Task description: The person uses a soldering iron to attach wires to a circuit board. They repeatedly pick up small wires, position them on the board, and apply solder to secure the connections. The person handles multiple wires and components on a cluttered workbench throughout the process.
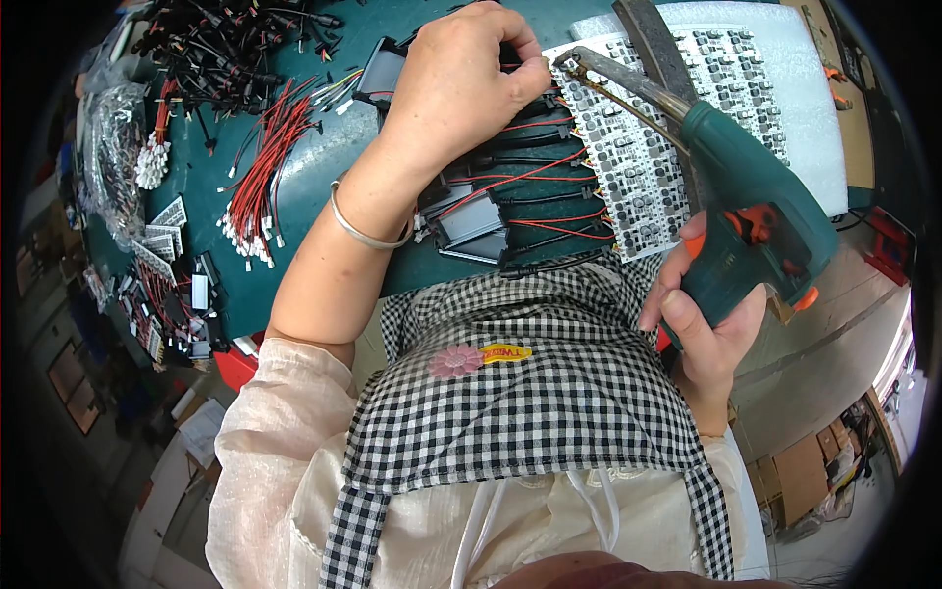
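- Far left: a clear plastic bag [113, 157] stuffed with parts, sitting by the table's edge.
- Next over, a messy heap of black cables [211, 44] up top, with a bunch of red wires [263, 182] below it, white plugs toward the wearer.
- Left hand [466, 83] reaches in over the grey metal housings [471, 218], thumb and forefinger tips pinched together at the board's far left corner. Can't tell what's between them, too small.
- Red and black leads [554, 180] run crossways from the housings, ends meeting the board's left edge.
- White circuit board panel [613, 128] lies flat on the table, left edge running away from the wearer and leaning left at the far end. A dark metal bar [659, 49] lies across it.
- Green soldering gun [760, 182] is over the panel's right part, long axis slanting from lower right to upper left, tip aimed up-left, just beside those left fingertips.
- Right hand [711, 339] is wrapped round the gun's grip, fingers by the orange trigger.
- White foam sheet [819, 128] pokes out on the right, under the panel.
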Motion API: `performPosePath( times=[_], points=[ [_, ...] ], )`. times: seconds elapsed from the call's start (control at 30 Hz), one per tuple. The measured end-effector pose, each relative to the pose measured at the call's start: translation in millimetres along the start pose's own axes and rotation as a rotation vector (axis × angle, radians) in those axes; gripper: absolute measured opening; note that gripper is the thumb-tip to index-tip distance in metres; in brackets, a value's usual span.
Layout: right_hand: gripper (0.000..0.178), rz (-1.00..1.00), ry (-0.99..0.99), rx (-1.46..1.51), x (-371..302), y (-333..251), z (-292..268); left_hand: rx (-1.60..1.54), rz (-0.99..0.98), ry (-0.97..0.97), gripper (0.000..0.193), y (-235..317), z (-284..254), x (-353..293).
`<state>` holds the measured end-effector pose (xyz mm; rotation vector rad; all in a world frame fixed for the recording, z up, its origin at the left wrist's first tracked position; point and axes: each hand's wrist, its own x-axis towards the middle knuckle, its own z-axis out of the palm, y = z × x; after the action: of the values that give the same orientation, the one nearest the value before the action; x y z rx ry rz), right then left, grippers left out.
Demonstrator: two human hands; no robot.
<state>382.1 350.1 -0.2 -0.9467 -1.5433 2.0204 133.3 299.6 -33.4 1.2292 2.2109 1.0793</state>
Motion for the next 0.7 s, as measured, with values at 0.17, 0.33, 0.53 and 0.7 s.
performPosePath(
  times=[0.17,0.33,0.53,0.7],
  points=[
    [0.055,0.006,-0.035,-0.014,1,-3,0,-0.034,0.002,0.008,0.01,0,1,0],
    [0.05,0.03,-0.046,-0.08,-1,-3,0,-0.015,0.003,0.01,0.01,1,1,1],
    [0.054,0.011,0.006,-0.031,0,-4,2,0.03,0.034,0.007,0.01,1,1,3],
    [0.078,-0.134,0.032,0.104,4,-15,-8,0.03,0.016,0.013,0.01,4,0,2]
  ],
)
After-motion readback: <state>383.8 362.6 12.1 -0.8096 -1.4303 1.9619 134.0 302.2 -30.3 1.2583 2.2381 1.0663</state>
